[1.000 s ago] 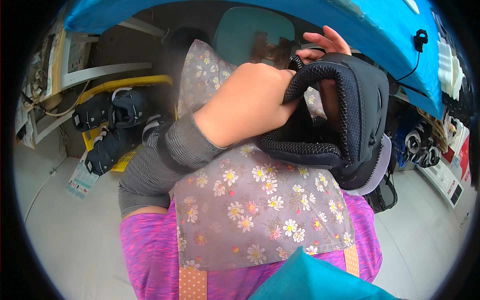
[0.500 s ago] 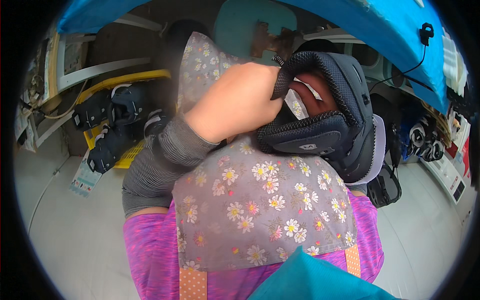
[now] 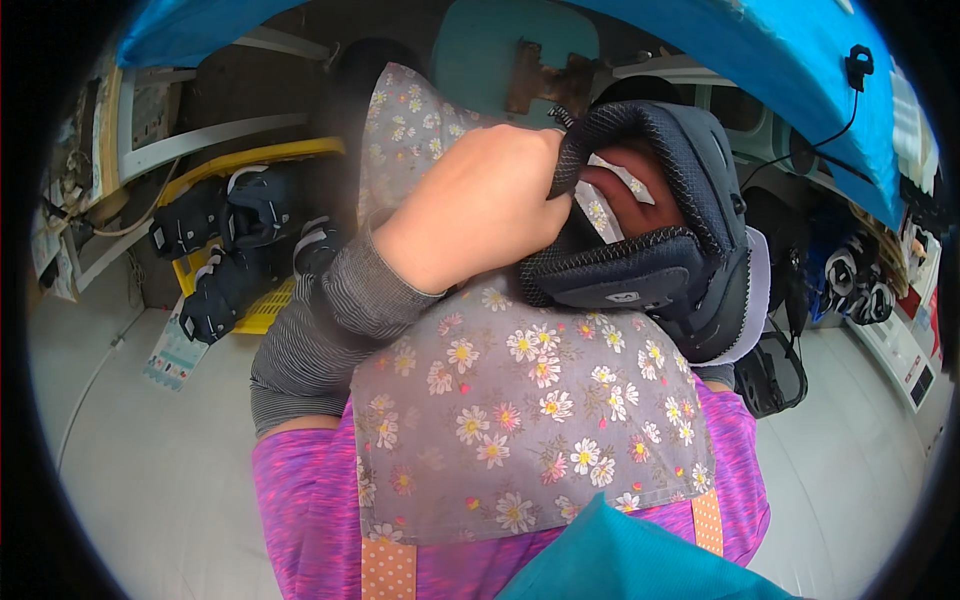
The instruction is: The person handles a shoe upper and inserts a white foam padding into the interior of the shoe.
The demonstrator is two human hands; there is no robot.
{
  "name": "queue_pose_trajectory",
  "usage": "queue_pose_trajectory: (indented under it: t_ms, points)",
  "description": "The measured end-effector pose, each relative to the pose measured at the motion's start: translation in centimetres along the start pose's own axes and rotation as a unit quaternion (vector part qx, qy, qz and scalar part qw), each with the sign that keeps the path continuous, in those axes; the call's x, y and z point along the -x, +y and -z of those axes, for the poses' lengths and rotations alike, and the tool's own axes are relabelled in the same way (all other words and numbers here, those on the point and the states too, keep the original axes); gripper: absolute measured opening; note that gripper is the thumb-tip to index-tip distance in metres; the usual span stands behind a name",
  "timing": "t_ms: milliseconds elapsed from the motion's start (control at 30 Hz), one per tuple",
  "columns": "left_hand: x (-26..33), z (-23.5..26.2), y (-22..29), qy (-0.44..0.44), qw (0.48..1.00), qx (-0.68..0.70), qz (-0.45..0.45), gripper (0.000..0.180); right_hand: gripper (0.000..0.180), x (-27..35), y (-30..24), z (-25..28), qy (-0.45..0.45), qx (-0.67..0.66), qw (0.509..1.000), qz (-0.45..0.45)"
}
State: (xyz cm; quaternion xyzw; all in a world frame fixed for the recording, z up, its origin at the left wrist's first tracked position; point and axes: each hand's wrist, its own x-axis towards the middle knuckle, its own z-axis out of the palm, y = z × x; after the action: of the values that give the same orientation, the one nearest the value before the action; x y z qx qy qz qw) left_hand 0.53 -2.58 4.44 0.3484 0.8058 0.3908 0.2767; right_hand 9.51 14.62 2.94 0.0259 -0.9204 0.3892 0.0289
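Note:
A dark navy padded boot upper (image 3: 625,285), with a thick mesh collar and pale zigzag stitching, is held tilted above my lap. A whitish strip runs along its right edge. My left hand (image 3: 485,205), in a striped sleeve, is closed round the collar's left side; its fingertips are out of sight. Inside the opening, the shaded fingers of my right hand (image 3: 635,190) reach toward that same side and hold the upper from within. The boot hides the rest of that hand. Flowered grey cloth (image 3: 530,420) covers my lap and shows through the gap.
At left, a yellow crate (image 3: 270,300) holds several similar dark pieces (image 3: 205,300). A blue-covered table edge (image 3: 800,100) curves over the top right, with a black cable (image 3: 840,135) hanging from it. A teal stool (image 3: 480,60) stands ahead. More dark pieces (image 3: 855,285) lie at right.
The boot upper and both hands keep nearly the same pose. The whole view has shifted slightly to the right.

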Motion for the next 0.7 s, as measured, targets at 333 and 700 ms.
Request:
queue_pose_trajectory:
  t_ms: [333,700]
  points:
    - [-0.2,-0.5,0.2,0.005,1.000,-0.019,0.012,0.018,0.014,-1.9,-1.0,1.5,-0.025,-0.031,0.999,0.036]
    - [-0.3,-1.3,-0.5,-0.039,0.996,0.021,0.075,0.014,0.041,-0.8,1.2,0.4,-0.029,-0.064,0.996,0.051]
